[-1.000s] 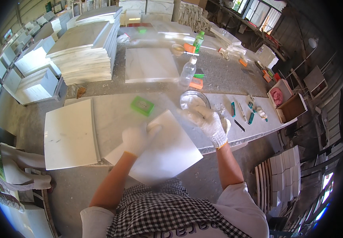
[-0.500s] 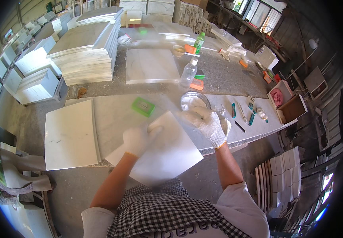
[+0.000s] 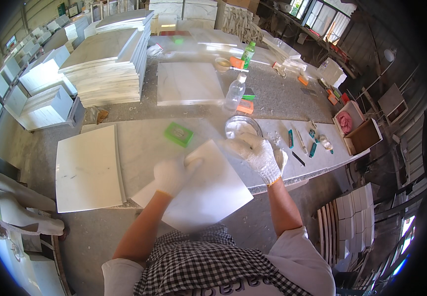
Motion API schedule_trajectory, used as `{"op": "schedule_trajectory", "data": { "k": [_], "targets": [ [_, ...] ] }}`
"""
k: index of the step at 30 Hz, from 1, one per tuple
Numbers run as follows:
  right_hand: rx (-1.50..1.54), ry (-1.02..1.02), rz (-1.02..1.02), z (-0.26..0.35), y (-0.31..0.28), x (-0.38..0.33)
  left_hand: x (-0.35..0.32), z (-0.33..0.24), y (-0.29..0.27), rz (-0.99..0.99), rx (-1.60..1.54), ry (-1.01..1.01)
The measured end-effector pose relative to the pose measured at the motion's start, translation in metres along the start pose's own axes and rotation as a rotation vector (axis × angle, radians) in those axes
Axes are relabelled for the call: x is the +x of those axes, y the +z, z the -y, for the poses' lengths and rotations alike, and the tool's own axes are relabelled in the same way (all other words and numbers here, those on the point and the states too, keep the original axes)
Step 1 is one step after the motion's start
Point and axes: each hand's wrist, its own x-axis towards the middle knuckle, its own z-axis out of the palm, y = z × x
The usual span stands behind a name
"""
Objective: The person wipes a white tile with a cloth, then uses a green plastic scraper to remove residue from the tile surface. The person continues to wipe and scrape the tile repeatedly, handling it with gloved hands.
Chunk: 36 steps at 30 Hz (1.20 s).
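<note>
Head view: your tile (image 3: 213, 190) poked past the table (image 3: 142, 135), a stack (image 3: 110, 74) behind. Your left hand (image 3: 171, 176) was on the tile, right hand (image 3: 261, 159) by the bowl (image 3: 257, 126). Fingers too blurry to tell how open, or holding what.

My left hand (image 3: 170, 173) is looking blurred and covering part of the slab (image 3: 213, 185); my right hand (image 3: 261, 159) is hiding part of the bowl (image 3: 255, 124). The lower edge is cutting off my apron (image 3: 193, 261).
</note>
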Motion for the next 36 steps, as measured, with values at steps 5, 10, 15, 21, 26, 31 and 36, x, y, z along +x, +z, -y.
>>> {"op": "schedule_trajectory", "data": {
  "k": [5,10,15,21,26,31,36],
  "targets": [
    [-0.025,-0.033,-0.02,0.0,0.0,0.0,-0.001,-0.002,-0.003,0.001,0.01,0.002],
    [-0.028,-0.033,0.001,0.0,0.0,-0.001,0.0,-0.003,-0.006,0.056,-0.003,-0.002],
    [-0.007,0.025,0.013,-0.007,0.002,-0.002,0.0,-0.003,-0.006,0.041,0.009,0.002],
    [-0.087,-0.065,0.009,-0.009,0.002,-0.001,0.0,-0.002,-0.004,0.031,0.011,-0.001],
    [0.007,-0.054,-0.082,-0.017,0.002,-0.001,0.0,-0.003,-0.004,0.023,-0.003,-0.008],
    [0.118,0.241,-0.233,-0.054,0.009,0.007,-0.001,0.001,0.001,0.024,0.007,-0.001],
    [-0.173,0.535,-0.165,-0.093,0.014,0.021,-0.001,0.009,0.015,-0.139,0.056,0.042]
  ]
}}
